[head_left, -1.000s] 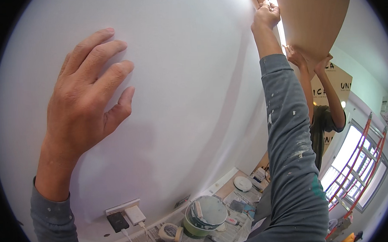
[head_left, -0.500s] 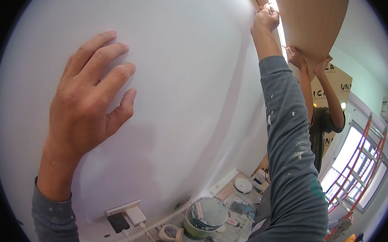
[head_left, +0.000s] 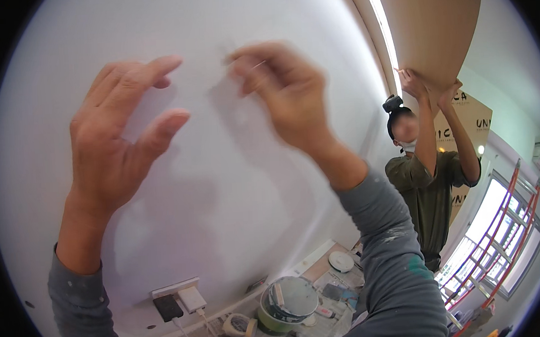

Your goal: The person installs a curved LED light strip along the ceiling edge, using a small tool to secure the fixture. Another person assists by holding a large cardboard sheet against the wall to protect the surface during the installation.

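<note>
Head view: a white wall (head_left: 122, 30) fills the middle and left; two bare hands in grey, paint-flecked sleeves are raised before it, apart from each other;
Left hand (head_left: 112, 128): near the wall; thumb and fingers spread in a loose curve;
Right hand (head_left: 294, 97): blurred; fingertips toward the left hand, thumb and forefinger close together;
Thin sliver (head_left: 258, 65): pale, at the right fingertips, in front of the wall; the blur leaves its shape unsure, and I cannot tell whether it is pinched;
Overhead: a wooden panel (head_left: 430, 20) at upper right; a light strip (head_left: 381, 19) glows along its left side;
Co-worker (head_left: 430, 190): dark green shirt; both hands up at the panel's lower end;
Surface (head_left: 315, 265): cluttered, its back edge along the wall; a bucket (head_left: 293, 294) near that edge; a tape roll (head_left: 236, 324) left of the bucket; a round white lid (head_left: 341, 262) to its right;
Socket: above the surface's back edge; a black adapter (head_left: 167, 308) and a white adapter (head_left: 192, 299) side by side;
Far right: a red-railed ladder (head_left: 515, 171) before a window (head_left: 487, 203)
</note>
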Demonstrator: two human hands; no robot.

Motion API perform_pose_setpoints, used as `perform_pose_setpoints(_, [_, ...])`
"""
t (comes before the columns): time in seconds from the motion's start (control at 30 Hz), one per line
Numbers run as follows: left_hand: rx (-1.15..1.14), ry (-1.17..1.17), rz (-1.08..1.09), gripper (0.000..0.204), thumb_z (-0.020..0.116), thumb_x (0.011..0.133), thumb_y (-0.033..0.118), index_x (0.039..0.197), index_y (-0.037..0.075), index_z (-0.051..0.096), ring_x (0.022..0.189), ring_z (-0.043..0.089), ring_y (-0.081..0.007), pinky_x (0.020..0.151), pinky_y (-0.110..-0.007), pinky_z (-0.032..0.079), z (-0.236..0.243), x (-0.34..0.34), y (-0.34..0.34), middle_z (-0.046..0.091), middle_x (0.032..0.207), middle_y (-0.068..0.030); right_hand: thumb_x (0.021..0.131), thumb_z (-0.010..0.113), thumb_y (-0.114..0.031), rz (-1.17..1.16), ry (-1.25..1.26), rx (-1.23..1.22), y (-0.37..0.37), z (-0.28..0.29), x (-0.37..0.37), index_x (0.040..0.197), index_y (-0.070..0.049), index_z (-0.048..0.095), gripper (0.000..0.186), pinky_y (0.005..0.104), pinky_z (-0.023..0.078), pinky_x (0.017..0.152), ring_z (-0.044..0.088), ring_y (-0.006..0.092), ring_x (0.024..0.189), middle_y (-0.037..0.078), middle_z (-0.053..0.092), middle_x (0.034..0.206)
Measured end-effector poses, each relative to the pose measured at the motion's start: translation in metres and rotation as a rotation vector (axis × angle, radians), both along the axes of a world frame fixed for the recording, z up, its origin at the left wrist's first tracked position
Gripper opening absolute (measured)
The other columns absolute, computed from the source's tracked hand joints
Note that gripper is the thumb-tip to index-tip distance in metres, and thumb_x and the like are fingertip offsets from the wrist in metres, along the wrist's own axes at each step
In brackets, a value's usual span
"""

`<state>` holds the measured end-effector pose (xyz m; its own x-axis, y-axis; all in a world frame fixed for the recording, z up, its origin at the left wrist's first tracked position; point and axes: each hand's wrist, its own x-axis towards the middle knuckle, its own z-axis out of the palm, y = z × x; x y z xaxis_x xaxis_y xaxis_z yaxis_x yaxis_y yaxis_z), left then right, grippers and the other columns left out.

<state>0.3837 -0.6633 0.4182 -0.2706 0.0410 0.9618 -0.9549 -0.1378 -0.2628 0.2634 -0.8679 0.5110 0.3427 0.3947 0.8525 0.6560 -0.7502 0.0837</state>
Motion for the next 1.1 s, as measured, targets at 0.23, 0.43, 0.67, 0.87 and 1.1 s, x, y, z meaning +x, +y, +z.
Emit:
perform_pose_setpoints(0.23, [0.002,0.081,-0.244,0.032,0.065,0.102,0.012,0.132,0.002,0.067,0.085,0.064,-0.0126,0.073,-0.026,0.053,-0.002,0.006,0.001,0.068,0.097,-0.008,0.089,0.076,-0.003,0.141,-0.051,-0.164,0.05,-0.044,0.031,0.099,0.0,0.07,0.012,0.0305,0.054,0.065,0.066,0.0184,0.075,0.01,0.068,0.087])
perform_pose_setpoints(0.43, [-0.141,0.135,-0.412,0.011,0.073,0.097,0.012,0.094,0.002,0.069,0.066,0.051,-0.0076,0.058,-0.022,0.042,-0.003,0.006,-0.006,0.063,0.079,-0.0017,0.089,0.077,-0.004,0.205,-0.065,-0.094,0.05,-0.039,0.036,0.101,0.0,0.07,0.015,0.0316,0.055,0.065,0.068,0.019,0.074,0.01,0.069,0.087])
perform_pose_setpoints(0.67, [-0.143,0.123,-0.277,0.02,0.077,0.095,0.014,0.082,0.005,0.064,0.058,0.042,-0.0089,0.053,-0.025,0.035,-0.004,0.0,-0.003,0.056,0.068,-0.0001,0.101,0.069,-0.021,0.335,-0.261,0.482,-0.047,0.083,0.032,0.113,0.002,0.064,0.026,0.0297,0.058,0.07,0.067,0.0172,0.081,0.009,0.068,0.097])
perform_pose_setpoints(0.87, [-0.139,0.121,-0.236,0.024,0.077,0.094,0.013,0.078,0.006,0.061,0.057,0.042,-0.0096,0.052,-0.025,0.034,-0.005,0.002,-0.005,0.056,0.067,0.0001,0.101,0.067,-0.013,0.104,-0.689,0.947,-0.115,0.202,0.009,0.115,-0.002,0.052,0.023,0.0234,0.054,0.055,0.061,0.0122,0.066,0.007,0.062,0.08])
perform_pose_setpoints(1.1, [-0.118,0.13,-0.249,0.023,0.077,0.094,0.012,0.078,0.007,0.061,0.058,0.045,-0.0098,0.053,-0.025,0.035,-0.004,0.001,-0.006,0.058,0.069,0.0,0.1,0.064,-0.007,0.204,-0.687,1.118,-0.132,0.238,0.0,0.097,-0.001,0.055,0.011,0.0264,0.059,0.059,0.064,0.0155,0.068,0.008,0.062,0.087])
